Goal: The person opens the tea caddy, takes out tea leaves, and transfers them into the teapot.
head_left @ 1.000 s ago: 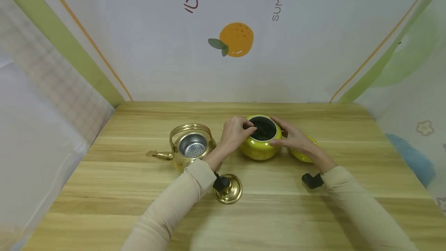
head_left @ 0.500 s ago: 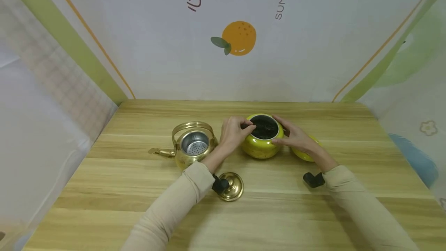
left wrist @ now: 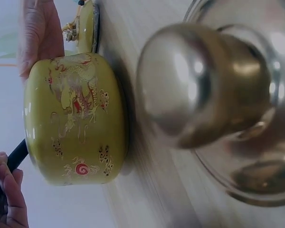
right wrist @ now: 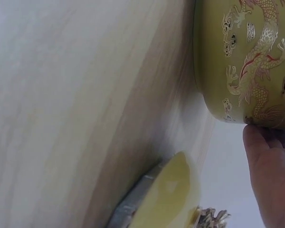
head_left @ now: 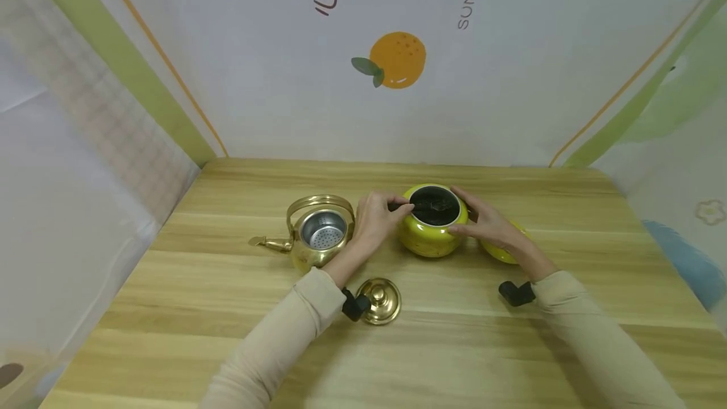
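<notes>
Left hand (head_left: 375, 218) pinches slim black rod (left wrist: 17, 156) at mouth of round glossy yellow dragon-decorated jar (head_left: 430, 241) between hands; right hand (head_left: 484, 223) grips its side, likely bracing it

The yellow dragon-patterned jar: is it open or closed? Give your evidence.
Open: the jar stands uncovered in the head view, and the yellow lid lies beside it on the wooden table.

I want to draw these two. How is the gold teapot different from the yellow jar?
The teapot is shiny gold; the jar is yellow, with a dragon on it. The teapot has a spout and a hoop handle; no spout or handle shows on the jar. Inside the teapot sits a silver strainer; the jar looks dark inside. Both have round bodies and open tops.
</notes>
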Demonstrator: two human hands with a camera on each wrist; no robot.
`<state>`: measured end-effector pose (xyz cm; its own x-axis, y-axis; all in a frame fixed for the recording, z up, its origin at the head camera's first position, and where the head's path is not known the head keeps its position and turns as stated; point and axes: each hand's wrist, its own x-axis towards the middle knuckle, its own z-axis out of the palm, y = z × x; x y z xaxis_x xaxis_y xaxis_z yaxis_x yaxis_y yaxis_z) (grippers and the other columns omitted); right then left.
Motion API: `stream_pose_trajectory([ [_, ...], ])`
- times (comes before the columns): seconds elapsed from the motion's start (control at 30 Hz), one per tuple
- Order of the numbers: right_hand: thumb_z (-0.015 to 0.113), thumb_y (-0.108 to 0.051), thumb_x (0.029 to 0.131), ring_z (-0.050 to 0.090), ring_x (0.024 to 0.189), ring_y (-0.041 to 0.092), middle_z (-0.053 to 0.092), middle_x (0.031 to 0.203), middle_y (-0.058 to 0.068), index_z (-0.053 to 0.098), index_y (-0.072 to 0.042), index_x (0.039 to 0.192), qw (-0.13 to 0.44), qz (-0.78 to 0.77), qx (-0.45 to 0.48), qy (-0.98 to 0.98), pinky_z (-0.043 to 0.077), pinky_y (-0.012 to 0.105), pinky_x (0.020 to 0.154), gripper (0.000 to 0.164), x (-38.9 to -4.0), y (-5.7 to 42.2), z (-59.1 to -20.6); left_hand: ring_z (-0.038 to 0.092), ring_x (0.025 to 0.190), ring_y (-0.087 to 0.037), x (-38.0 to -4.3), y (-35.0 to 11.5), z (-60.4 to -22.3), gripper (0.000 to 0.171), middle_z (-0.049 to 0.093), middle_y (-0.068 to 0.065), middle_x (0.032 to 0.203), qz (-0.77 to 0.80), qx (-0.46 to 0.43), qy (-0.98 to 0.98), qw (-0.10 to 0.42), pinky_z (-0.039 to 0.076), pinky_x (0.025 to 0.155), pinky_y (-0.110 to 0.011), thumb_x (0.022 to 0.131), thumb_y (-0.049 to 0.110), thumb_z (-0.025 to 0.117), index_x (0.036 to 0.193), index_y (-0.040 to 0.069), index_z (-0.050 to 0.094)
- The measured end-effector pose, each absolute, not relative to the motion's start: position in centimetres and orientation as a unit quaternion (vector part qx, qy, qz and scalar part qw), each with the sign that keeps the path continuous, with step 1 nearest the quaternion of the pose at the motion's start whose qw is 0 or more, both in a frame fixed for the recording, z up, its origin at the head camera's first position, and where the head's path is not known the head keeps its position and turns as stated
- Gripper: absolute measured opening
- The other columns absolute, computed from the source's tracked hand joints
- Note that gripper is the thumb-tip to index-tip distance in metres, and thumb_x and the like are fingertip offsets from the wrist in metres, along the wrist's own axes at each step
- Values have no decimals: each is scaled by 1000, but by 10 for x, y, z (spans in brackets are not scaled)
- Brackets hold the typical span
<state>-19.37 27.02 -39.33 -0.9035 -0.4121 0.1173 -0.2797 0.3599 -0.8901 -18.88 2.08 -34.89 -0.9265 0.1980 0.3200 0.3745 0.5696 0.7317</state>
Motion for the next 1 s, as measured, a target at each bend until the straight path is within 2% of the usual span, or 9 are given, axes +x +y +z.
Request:
stream_pose_trajectory([
  [0.1, 70, 1, 81, 19, 139, 40, 17, 152, 27, 17, 7, 146, 62, -522, -213, 823, 24, 45, 111, 84, -195, 270, -393, 24, 43, -4, -187, 19, -347, 14, 73, -5, 81, -439, -165, -876, 108, 20, 40, -16, 81, 21, 75, 85, 8, 76],
  [0.3, 70, -1, 82, 16, 140, 41, 14, 153, 27, 14, 7, 147, 66, -517, -214, 827, 22, 51, 111, 86, -198, 270, -394, 23, 39, -1, -180, 17, -343, 16, 73, -5, 77, -443, -182, -869, 124, 20, 36, -15, 82, 21, 73, 87, 7, 76],
  [0.43, 70, -3, 82, 15, 140, 42, 13, 153, 28, 12, 8, 147, 65, -509, -214, 831, 22, 51, 110, 87, -199, 270, -395, 24, 39, -1, -176, 16, -340, 16, 73, -5, 78, -444, -185, -866, 137, 21, 37, -15, 83, 22, 73, 88, 7, 76],
  [0.53, 70, -4, 82, 17, 139, 42, 13, 152, 28, 12, 8, 147, 62, -505, -213, 834, 23, 49, 110, 87, -199, 270, -396, 30, 41, -1, -170, 13, -337, 16, 73, -5, 80, -454, -190, -858, 144, 24, 38, -15, 83, 22, 73, 87, 7, 76],
  [0.77, 70, -5, 83, 14, 140, 43, 11, 153, 28, 11, 9, 147, 63, -504, -207, 836, 21, 52, 111, 88, -198, 271, -397, 59, 61, -5, -152, 3, -327, 14, 74, -2, 84, -480, -198, -840, 159, 43, 49, -14, 81, 22, 74, 86, 10, 76],
  [0.9, 71, -4, 82, 12, 140, 43, 9, 153, 29, 11, 10, 146, 59, -510, -212, 832, 17, 53, 112, 88, -197, 272, -397, 62, 63, -6, -142, -8, -325, 13, 74, -3, 85, -505, -205, -825, 149, 47, 49, -17, 81, 19, 74, 88, 8, 76],
  [1.0, 71, -4, 82, 11, 140, 43, 10, 153, 29, 12, 10, 146, 51, -507, -216, 833, 15, 53, 113, 88, -196, 272, -396, 59, 60, -4, -134, -20, -323, 13, 73, -2, 83, -515, -201, -821, 141, 45, 48, -17, 81, 19, 74, 90, 9, 76],
])
